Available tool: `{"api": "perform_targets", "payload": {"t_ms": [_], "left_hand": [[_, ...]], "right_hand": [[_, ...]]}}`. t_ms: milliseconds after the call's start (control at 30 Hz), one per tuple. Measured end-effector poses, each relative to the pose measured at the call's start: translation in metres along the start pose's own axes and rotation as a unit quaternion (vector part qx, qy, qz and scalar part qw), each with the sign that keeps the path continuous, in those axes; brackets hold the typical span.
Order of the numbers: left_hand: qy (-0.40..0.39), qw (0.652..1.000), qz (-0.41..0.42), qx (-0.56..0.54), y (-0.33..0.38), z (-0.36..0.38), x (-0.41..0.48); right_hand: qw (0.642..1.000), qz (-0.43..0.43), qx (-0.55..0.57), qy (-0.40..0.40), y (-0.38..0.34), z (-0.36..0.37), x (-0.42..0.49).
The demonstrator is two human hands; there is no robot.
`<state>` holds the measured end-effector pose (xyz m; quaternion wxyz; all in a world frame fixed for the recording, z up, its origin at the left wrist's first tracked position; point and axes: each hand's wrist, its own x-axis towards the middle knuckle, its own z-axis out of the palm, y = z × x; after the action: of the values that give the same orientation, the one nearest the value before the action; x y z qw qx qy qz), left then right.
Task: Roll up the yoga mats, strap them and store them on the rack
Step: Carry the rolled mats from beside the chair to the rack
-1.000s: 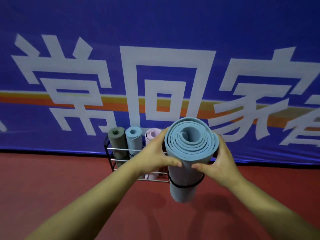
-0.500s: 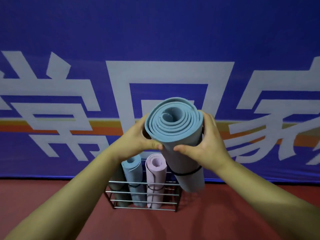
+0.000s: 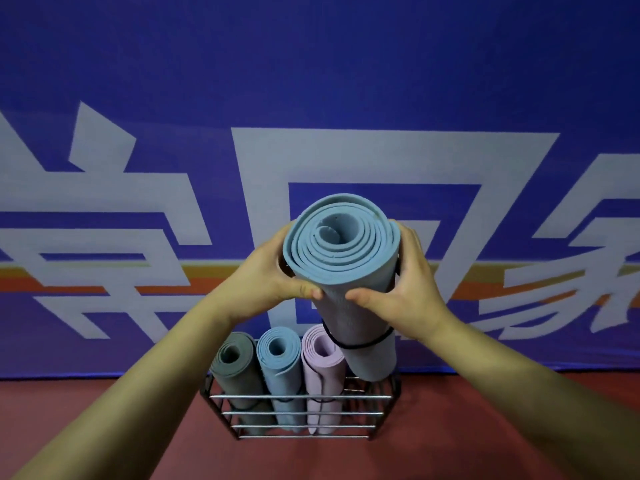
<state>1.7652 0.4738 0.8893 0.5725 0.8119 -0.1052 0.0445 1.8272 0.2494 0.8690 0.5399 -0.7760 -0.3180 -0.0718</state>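
I have the rolled blue mat held up, tilted, with its spiral end toward me. Its lower end hangs just above the right end of the wire rack, beside the pink mat. A dark strap circles the roll low down (so rolling and strapping look finished for this one). My left hand and right hand clasp the roll near its top from either side. The thumbs press on the near face and the fingers curl round the back, their tips mostly hidden. I judge this to be the storing step. The next move calls for bringing the roll upright and lowering it past the top rail into the slot right of the pink mat. A grey mat and a second blue mat stand further left in the rack.
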Motion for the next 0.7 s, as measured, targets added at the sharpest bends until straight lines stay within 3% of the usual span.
{"api": "perform_targets", "payload": {"t_ms": [333,500,700], "left_hand": [[-0.043,0.996,0.067,0.031,-0.004,0.032,0.068],[-0.073,0.996,0.048,0.013,-0.033,0.077,0.084],[0.007,0.999,0.027,0.016,-0.029,0.107,0.1]], "right_hand": [[0.991,0.059,0.08,0.086,0.049,-0.024,0.001],[0.987,0.113,0.087,0.078,0.099,-0.034,-0.028],[0.984,0.12,0.129,0.006,0.132,-0.068,-0.006]]}}
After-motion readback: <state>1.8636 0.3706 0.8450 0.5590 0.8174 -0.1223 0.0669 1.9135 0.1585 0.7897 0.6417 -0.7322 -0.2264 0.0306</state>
